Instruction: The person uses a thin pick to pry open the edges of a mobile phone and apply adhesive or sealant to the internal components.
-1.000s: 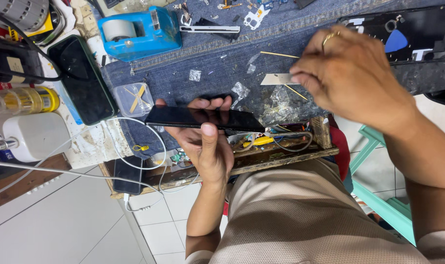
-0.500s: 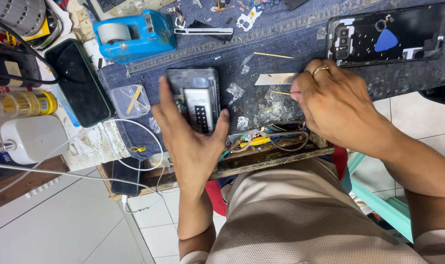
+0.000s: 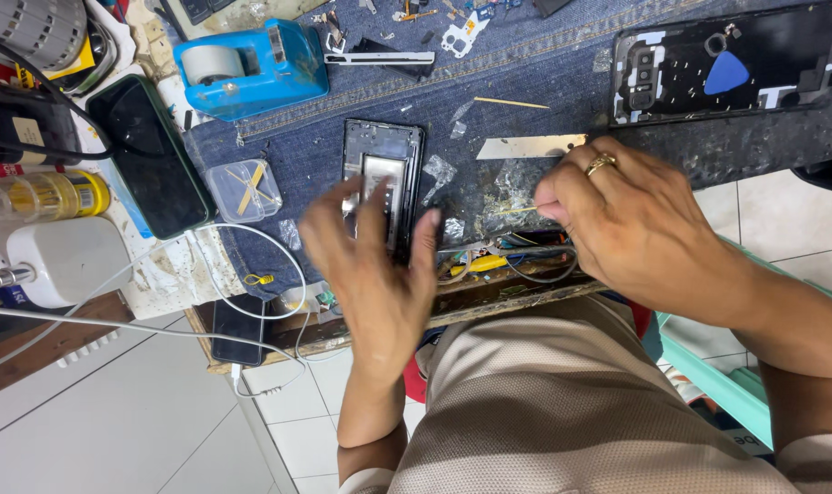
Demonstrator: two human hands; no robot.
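An opened phone body (image 3: 384, 169) with its dark frame and inner parts showing lies flat on the blue denim mat (image 3: 544, 73). My left hand (image 3: 375, 270) hovers over its near end with fingers spread, fingertips touching or just above it, and is blurred by motion. To the right, my right hand (image 3: 640, 229), a ring on one finger, pinches a thin yellowish stick (image 3: 512, 210) whose tip points left over scraps of clear film.
A blue tape dispenser (image 3: 251, 64) stands at the back. A dark phone (image 3: 150, 155) and a small clear box (image 3: 242, 189) lie to the left. A black back cover (image 3: 772, 91) with a blue pick (image 3: 727, 71) lies at the far right. A metal strip (image 3: 530, 146), a white charger (image 3: 64, 261) and cables are nearby.
My left hand held the phone body up, turned it over, and has set it flat on the mat with fingers spreading. My right hand dropped lower and nearer, pinching the stick.
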